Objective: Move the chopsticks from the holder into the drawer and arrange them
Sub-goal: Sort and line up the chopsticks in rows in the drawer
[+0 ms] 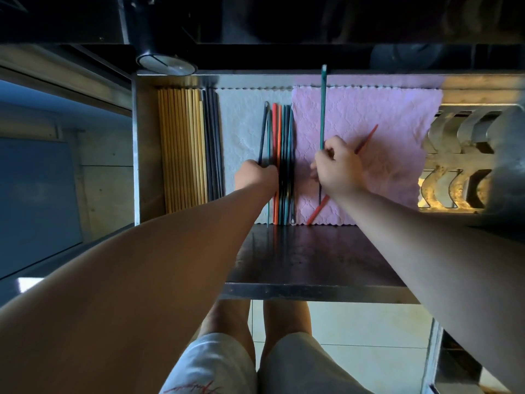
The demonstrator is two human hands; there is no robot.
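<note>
Inside the open metal drawer (135, 143), a white cloth (241, 123) and a pink cloth (383, 115) line the floor side by side. A row of teal, orange and dark chopsticks (282, 132) lies lengthwise along the seam between them.

The left hand (255, 177) sits at the row's left edge, fingers curled round two dark chopsticks (263, 132) whose far tips meet. Just right of the row, over the pink cloth, the right hand (339, 169) pinches a teal chopstick (323, 109) that points away past the drawer's back wall. A red chopstick (366, 139) runs diagonally under that hand; whether it is gripped cannot be told.

Wooden chopsticks (181, 149) and grey chopsticks (211, 143) are packed against the drawer's left side, well clear of both hands.
</note>
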